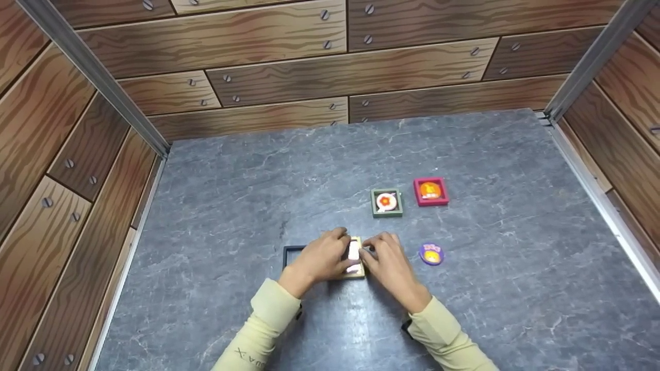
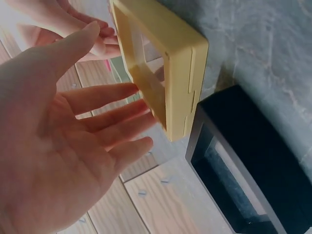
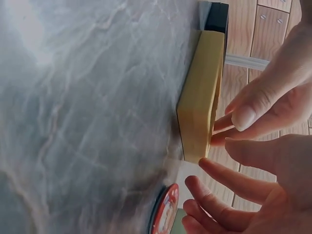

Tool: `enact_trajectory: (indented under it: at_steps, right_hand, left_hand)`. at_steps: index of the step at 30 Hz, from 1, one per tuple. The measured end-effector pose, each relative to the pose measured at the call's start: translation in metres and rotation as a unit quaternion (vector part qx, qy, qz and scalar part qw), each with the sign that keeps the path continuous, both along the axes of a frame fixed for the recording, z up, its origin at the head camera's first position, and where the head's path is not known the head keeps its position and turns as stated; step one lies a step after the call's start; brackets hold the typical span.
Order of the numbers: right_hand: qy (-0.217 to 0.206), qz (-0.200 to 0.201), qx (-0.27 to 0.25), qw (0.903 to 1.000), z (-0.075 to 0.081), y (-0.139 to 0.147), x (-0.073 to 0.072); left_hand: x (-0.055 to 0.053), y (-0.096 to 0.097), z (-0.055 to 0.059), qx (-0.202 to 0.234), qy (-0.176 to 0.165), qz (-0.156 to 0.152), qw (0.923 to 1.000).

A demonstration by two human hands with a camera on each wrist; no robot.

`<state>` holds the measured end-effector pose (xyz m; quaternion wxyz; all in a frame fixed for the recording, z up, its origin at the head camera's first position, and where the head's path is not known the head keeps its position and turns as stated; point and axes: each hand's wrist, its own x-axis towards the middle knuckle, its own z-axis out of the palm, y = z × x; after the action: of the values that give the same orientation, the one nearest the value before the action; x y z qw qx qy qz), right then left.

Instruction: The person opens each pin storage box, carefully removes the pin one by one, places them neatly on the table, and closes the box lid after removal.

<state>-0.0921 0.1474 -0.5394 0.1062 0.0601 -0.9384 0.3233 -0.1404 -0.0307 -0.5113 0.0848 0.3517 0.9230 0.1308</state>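
A yellow square display frame (image 1: pixel 360 257) with a clear window lies on the table between both hands. My left hand (image 1: pixel 325 255) reaches over its left side. In the left wrist view, the left fingers (image 2: pixel 117 114) are spread and touch the frame's edge; the thumb stands apart from it. My right hand (image 1: pixel 389 260) is at the right side, where the index fingertip (image 3: pixel 207 163) touches a corner of the yellow frame (image 3: pixel 202 97); the other fingers are loosely bent. A dark frame (image 2: pixel 258 131) lies left of the yellow one, partly hidden by the left hand.
Behind the hands sit a green frame (image 1: pixel 386 214) and a red frame (image 1: pixel 431 202), each with a round badge inside. A purple badge (image 1: pixel 432 254) lies to the right. In the right wrist view a red-rimmed round badge (image 3: pixel 168 209) shows. Wood-patterned walls (image 1: pixel 289 36) enclose the table.
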Motion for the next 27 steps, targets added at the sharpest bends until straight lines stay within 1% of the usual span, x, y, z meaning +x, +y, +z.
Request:
enact_trajectory:
  at_steps: [3,7,10,12,15,20,23,27]
  right_hand:
    - [-0.017,-0.007,-0.029,0.9994,0.003,0.004,-0.002]
    - [-0.055,-0.027,-0.066,0.996,0.005,0.012,-0.007]
    - [-0.069,-0.048,-0.084,0.993,0.005,0.019,-0.011]
    - [-0.069,-0.058,-0.091,0.9918,0.005,0.024,-0.013]
    - [-0.076,-0.074,-0.1,0.9893,0.005,0.032,-0.018]
    - [-0.095,-0.09,-0.115,0.9848,0.005,0.039,-0.025]
    - [-0.089,-0.097,-0.118,0.9843,0.005,0.042,-0.028]
    - [-0.074,-0.107,-0.111,0.9852,0.004,0.044,-0.032]
  left_hand:
    - [-0.005,0.002,0.002,-0.008,-0.007,0.001,0.9999]
    - [-0.011,0.006,0.004,-0.009,-0.004,0.0,1.0]
    - [-0.015,0.011,0.006,-0.006,0.018,-0.009,0.9998]
    - [-0.018,0.015,0.007,-0.004,0.034,-0.017,0.9993]
    - [-0.026,0.025,0.008,-0.005,0.042,-0.022,0.9988]
    - [-0.04,0.044,0.012,-0.013,0.034,-0.015,0.9992]
    - [-0.049,0.054,0.012,-0.022,0.036,-0.011,0.999]
    - [-0.059,0.065,0.009,-0.034,0.034,-0.01,0.9988]
